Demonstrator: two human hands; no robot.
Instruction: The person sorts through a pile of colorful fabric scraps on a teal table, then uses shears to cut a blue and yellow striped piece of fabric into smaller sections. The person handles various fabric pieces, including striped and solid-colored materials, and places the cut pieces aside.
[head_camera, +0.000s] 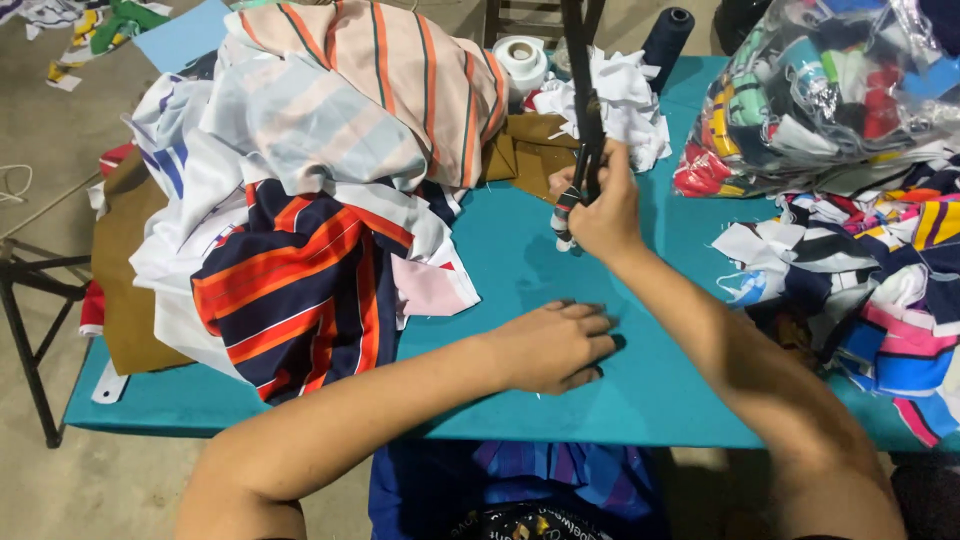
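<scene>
My right hand (605, 205) grips a pair of black scissors (588, 120) that point up and away, with a small striped fabric scrap (564, 215) hanging under the handles. My left hand (555, 345) rests flat, palm down, on the teal table cover (520, 280) near its front edge, with nothing in it. A large heap of striped cloth (300, 200) lies to its left.
A clear bag of coloured scraps (820, 90) sits at the back right above a pile of cut striped pieces (880, 270). White scraps (625, 95), a white tape roll (522, 58), a dark thread cone (668, 35) and brown fabric (530, 150) lie at the back.
</scene>
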